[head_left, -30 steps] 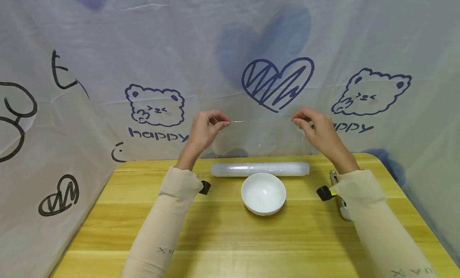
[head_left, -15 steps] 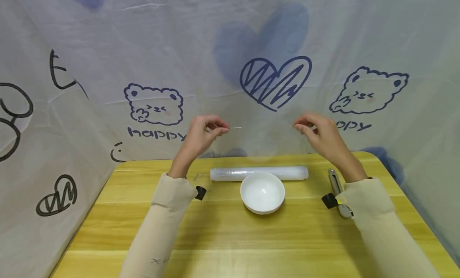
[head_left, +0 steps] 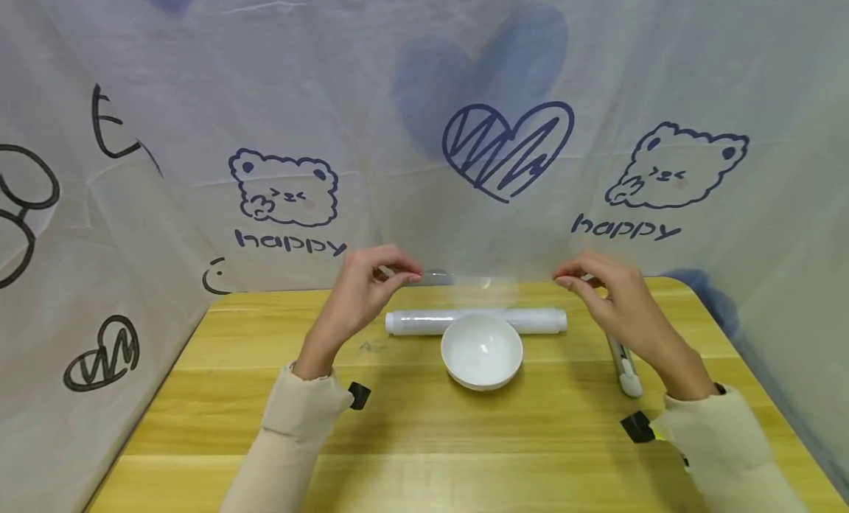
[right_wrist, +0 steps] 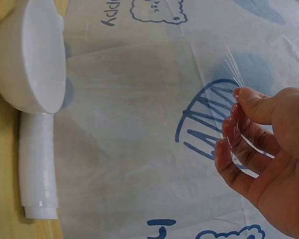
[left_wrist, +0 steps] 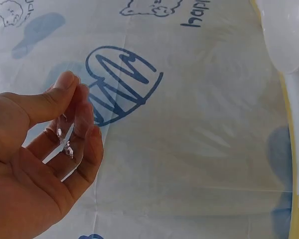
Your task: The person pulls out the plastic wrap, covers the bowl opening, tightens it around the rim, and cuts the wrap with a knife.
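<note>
A sheet of clear cling film (head_left: 487, 282) stretches between the two hands, low over the far edge of the table. My left hand (head_left: 371, 292) pinches its left corner between thumb and fingertips; the right hand (head_left: 617, 295) pinches the right corner the same way. In the right wrist view, thin creases of film (right_wrist: 232, 67) run from the pinched fingertips. Below and nearer stands a white bowl (head_left: 483, 351), upright, its inside showing nothing. Right behind the bowl lies a cling film roll (head_left: 418, 322), its middle partly hidden by the bowl.
On the right of the wooden table (head_left: 424, 439), a grey utility knife (head_left: 626, 373) lies partly behind the right hand. A pale curtain (head_left: 398, 78) with blue bear and heart drawings hangs behind the table and at its sides.
Both hands have come down and nearer, bringing the film from in front of the curtain to just above the roll. They are slightly farther apart. Bowl and roll stay put.
</note>
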{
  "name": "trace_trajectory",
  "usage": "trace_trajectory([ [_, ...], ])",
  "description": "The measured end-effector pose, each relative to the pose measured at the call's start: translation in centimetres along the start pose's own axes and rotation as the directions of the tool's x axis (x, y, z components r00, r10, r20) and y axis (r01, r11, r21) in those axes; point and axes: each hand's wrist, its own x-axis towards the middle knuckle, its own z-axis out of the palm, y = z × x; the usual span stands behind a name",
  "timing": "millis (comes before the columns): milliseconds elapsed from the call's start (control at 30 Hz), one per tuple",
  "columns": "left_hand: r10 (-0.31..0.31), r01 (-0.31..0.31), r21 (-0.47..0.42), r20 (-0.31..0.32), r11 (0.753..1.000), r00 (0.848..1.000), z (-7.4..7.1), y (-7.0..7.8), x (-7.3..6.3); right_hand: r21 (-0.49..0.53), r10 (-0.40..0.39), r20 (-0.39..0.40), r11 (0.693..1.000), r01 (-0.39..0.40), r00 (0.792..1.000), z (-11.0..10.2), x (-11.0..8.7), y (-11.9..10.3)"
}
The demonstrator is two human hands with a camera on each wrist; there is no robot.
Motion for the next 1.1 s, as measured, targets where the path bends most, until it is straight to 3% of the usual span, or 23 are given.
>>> trace_trajectory([
  [300,0.055,-0.052,-0.064,0.046,0.997,0.997,-0.1,0.4,-3.8,0.027,-0.074,0.005,0.997,0.074,0.997,0.4,-2.3,-1.3],
  [567,0.030,0.000,-0.165,0.177,0.986,0.984,0.9,0.1,-6.6,0.068,-0.119,0.045,0.991,0.116,0.992,1.0,-5.3,-1.5],
  [800,0.039,0.020,-0.209,0.275,0.978,0.961,2.4,-1.0,-8.1,0.151,-0.111,0.080,0.984,0.098,0.991,1.9,-8.5,-1.2],
  [1000,0.007,0.054,-0.173,0.331,0.984,0.944,3.1,-1.6,-9.1,0.203,-0.244,0.020,0.950,0.235,0.969,3.5,-10.4,-0.5],
  [1100,0.010,0.048,-0.157,0.349,0.986,0.937,3.4,-1.9,-9.6,0.203,-0.258,0.022,0.947,0.249,0.966,3.9,-11.1,-0.3],
])
